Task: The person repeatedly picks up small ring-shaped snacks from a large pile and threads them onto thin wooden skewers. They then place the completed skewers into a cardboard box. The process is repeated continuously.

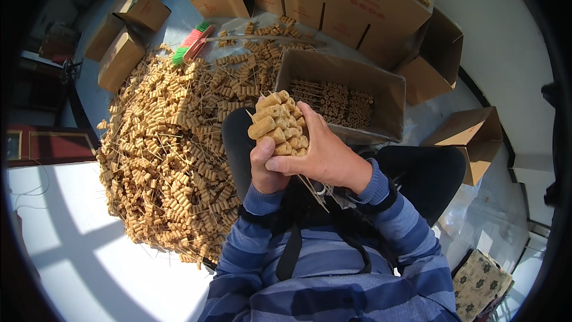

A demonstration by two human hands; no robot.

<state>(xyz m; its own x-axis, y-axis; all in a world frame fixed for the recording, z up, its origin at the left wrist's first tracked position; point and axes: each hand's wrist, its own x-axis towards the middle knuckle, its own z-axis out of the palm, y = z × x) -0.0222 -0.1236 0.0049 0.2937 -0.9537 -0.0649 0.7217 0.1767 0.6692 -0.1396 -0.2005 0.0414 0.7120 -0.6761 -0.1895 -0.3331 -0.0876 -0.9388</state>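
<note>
Between both hands I hold a bundle of skewers (280,120), each threaded with short tan, roll-shaped pieces. My left hand (266,167) presses it from the left and below, with the thumb up along its side. On the right, my right hand (325,152) wraps round the bundle, fingers closed over its far side. Thin bare sticks poke out below my palms, and a few tips show at the upper left. Just beyond the hands stands an open cardboard box (381,98), holding rows of the same skewers (342,102) with their round ends up.
A large heap of loose skewers (173,161) covers the floor on my left. A broom (193,42) with green and red bristles lies at its far edge. Stacked cartons (351,6) stand behind the box; an open carton (468,134) sits at right, near a patterned cloth (481,283).
</note>
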